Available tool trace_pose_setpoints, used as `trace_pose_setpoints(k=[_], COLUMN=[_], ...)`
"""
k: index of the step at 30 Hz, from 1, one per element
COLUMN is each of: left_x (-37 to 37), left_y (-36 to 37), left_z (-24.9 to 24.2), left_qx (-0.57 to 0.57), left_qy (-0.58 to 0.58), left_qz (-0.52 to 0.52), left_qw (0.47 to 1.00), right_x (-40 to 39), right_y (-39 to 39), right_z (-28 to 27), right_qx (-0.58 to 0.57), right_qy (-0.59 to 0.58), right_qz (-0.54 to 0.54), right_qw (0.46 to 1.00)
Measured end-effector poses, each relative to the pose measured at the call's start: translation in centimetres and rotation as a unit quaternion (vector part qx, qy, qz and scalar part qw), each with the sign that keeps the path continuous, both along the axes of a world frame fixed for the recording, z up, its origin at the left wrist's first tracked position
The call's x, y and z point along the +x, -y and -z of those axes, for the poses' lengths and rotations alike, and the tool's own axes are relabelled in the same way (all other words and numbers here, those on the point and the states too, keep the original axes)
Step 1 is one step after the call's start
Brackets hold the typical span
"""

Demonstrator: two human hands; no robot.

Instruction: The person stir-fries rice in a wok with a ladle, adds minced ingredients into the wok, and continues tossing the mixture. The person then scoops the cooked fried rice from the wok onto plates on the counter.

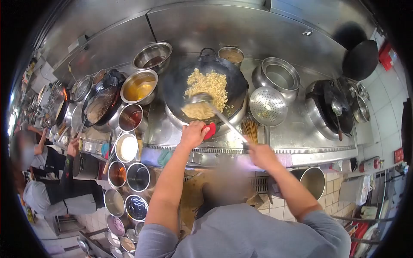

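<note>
A large black wok (174, 81) sits on the burner in front of me. Pale fried rice (211, 84) lies in it, more of it gathered on the near side. My left hand (193, 134) is closed on a red cloth (209, 130) at the wok's near rim; any handle under the cloth is hidden. In my right hand (261, 155) is the long handle of a metal ladle (228, 122). The ladle's bowl rests among the rice, left of the middle of the wok.
A perforated strainer (268, 106) and a steel pot (279, 75) stand to the right, near a bamboo brush (249, 130). At left are a bowl of yellow liquid (140, 88) and several sauce pots. Another wok (329, 112) stands far right. Co-workers (60, 189) stand at left.
</note>
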State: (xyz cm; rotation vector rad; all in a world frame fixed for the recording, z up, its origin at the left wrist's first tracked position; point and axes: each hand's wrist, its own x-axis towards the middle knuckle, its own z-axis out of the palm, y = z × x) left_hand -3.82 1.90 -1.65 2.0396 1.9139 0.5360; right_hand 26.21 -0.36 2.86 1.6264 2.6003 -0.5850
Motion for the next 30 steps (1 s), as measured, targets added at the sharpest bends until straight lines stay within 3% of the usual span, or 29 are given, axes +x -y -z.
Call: trace_pose_setpoints(k=[2,4,6,7,9,11,12,13,15,17,19,20,23,24,27,29,30], left_x=[-0.4,-0.6,-1.0,-1.1,-0.9,0.3,0.3,0.2,0.2,1.2,2.6,3.1,3.9,3.8,3.8,4.0,4.5], left_y=[0.0,-0.6,-1.0,-1.0,-0.6,0.6,1.1,0.6,-0.4,-1.5,-0.1,1.7,9.1,8.6,4.5,2.2,1.7], left_z=[0.0,0.9,0.4,0.2,0.6,0.7,0.2,0.2,2.1,2.4,-0.4,-2.6,-12.8,-12.9,-10.3,-5.2,-2.1], left_qx=[-0.024,0.027,0.011,-0.008,0.008,0.126,0.112,0.119,0.081,0.051,0.007,0.018,0.121,0.120,0.290,0.227,0.230], left_qy=[-0.027,-0.012,-0.002,0.004,0.009,-0.006,0.019,0.017,0.013,-0.005,-0.019,0.001,0.005,0.005,0.073,0.012,0.014], left_qz=[0.007,0.036,0.054,0.062,0.065,0.017,0.032,0.032,0.040,0.017,0.039,0.052,0.159,0.154,0.145,0.096,0.094], left_qw=[0.999,0.999,0.998,0.998,0.998,0.992,0.993,0.992,0.996,0.999,0.999,0.998,0.980,0.981,0.943,0.969,0.969], right_x=[0.0,-3.0,-6.8,-8.8,-9.3,-6.2,-3.5,-1.3,-0.8,0.1,3.4,5.3,7.7,7.4,4.6,2.3,0.3], right_y=[-0.7,-2.4,-4.4,-4.5,-1.9,0.6,1.6,2.6,6.1,9.1,11.5,12.3,13.8,13.6,9.7,5.0,3.1], right_z=[-2.9,-4.9,1.2,3.0,2.9,2.7,2.0,0.6,-5.8,-10.8,-16.4,-19.4,-26.5,-27.2,-24.1,-17.3,-14.2], right_qx=[0.002,-0.019,0.041,0.013,-0.027,-0.037,-0.033,-0.029,-0.060,-0.073,-0.076,-0.046,-0.037,-0.041,-0.032,0.023,0.044], right_qy=[0.012,-0.011,-0.016,-0.028,-0.045,-0.078,-0.121,-0.163,-0.132,-0.106,-0.047,0.012,0.020,0.030,0.063,-0.012,0.011], right_qz=[0.012,0.122,0.096,0.092,0.105,0.061,0.047,0.031,0.096,0.095,0.095,0.075,0.056,0.037,-0.002,-0.034,-0.004], right_qw=[1.000,0.992,0.994,0.995,0.993,0.994,0.991,0.986,0.985,0.987,0.992,0.996,0.998,0.998,0.997,0.999,0.999])
